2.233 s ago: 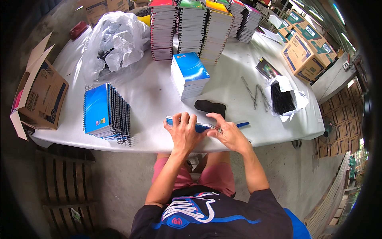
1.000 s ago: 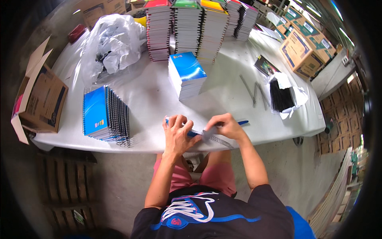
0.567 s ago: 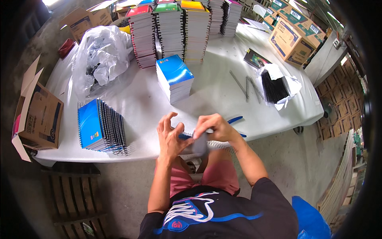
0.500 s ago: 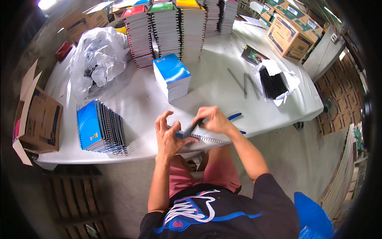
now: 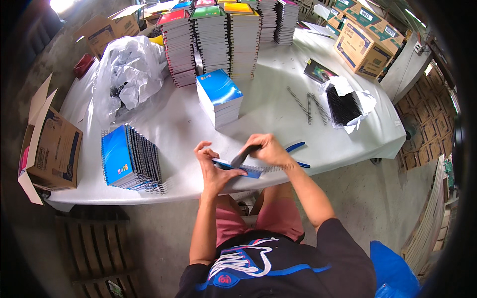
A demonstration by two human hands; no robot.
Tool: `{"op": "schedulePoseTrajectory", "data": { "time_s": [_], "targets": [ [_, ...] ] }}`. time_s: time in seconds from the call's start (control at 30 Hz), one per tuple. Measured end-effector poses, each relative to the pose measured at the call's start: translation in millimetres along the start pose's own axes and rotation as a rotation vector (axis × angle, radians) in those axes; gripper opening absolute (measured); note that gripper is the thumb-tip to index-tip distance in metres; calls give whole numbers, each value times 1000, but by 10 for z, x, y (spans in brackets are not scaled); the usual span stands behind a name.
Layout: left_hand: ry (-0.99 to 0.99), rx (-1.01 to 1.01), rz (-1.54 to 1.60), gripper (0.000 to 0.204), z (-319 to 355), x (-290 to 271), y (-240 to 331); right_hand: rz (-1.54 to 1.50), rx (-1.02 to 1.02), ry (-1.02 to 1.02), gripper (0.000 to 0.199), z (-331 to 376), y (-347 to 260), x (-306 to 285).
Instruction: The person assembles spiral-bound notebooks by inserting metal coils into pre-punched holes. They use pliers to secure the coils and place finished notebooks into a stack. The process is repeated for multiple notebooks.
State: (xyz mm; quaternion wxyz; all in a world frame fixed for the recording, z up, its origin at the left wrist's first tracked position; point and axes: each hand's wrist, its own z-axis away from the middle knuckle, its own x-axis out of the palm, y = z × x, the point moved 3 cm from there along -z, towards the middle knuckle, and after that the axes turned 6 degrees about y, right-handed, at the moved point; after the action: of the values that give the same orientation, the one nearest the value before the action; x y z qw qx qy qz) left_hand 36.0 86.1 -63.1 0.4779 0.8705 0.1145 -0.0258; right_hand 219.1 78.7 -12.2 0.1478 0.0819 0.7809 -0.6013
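Note:
My left hand [image 5: 212, 170] is closed on a small blue-covered notebook [image 5: 253, 173], its thumb along the near side and its index finger raised. A wire spiral coil [image 5: 278, 168] runs along the notebook's edge and sticks out to the right, below my right wrist. My right hand [image 5: 267, 148] grips a dark, flat, blade-like tool [image 5: 242, 156], its lower end against the notebook's coil edge; its exact kind I cannot make out. Just right of that hand, blue handles [image 5: 296, 146], apparently of pliers, lie on the table, the rest hidden.
Spiral-bound blue notebooks [image 5: 119, 156] stand at left; a stack of blue-covered pads [image 5: 221, 97] sits ahead. Taller notebook stacks [image 5: 213, 44] rise behind. Loose coils [image 5: 309, 107] and a paper-wrapped coil bundle [image 5: 344, 107] lie right. A plastic bag [image 5: 131, 74] and cartons [image 5: 57, 149] flank the table.
The notebook has tilted so more of its blue cover shows beneath the coil. The dark tool has shifted slightly left and down along the edge. The whole view has shifted slightly.

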Motion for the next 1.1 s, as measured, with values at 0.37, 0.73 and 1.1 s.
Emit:
{"op": "schedulePoseTrajectory", "data": {
  "time_s": [0.37,0.73,1.1],
  "targets": [
    [-74,-201,328,96,62,128,-60,-461,-79,-227,32,12,-233,120],
    [-165,-111,88,84,24,101,164,273,36,137,20,-78,102,-11],
    [133,-363,605,32,112,-62,126,1089,-95,59,51,971,271,-685]
  ]
}}
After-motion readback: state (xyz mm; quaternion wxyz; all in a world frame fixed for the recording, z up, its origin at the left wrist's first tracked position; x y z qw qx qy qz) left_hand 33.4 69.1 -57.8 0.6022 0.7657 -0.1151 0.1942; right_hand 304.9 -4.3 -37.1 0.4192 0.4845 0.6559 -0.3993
